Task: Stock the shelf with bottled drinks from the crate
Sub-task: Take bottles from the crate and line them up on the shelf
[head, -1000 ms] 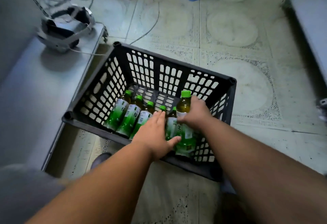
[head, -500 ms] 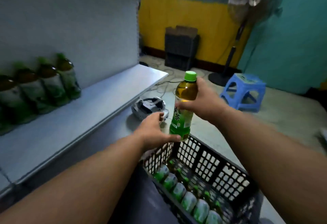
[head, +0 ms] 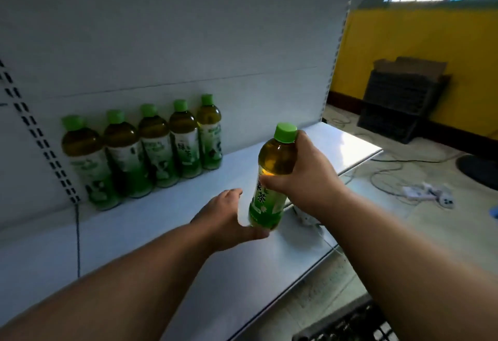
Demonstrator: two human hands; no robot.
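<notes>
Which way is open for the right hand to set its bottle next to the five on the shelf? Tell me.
Probably straight ahead: the right hand holds the bottle above bare shelf, and nothing stands between it and the row's right end.

A small shop being set up, white metal store shelf (head: pixel 188 238) with slotted posts, row of same green tea bottles (head: pixel 142 149), stacked black crates (head: pixel 398 106) by yellow wall (head: pixel 404 36)

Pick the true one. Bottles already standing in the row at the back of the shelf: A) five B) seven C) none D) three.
A: five green-capped bottles stand in a row against the back panel of the shelf, apart from the sixth bottle held in the right hand.
</notes>
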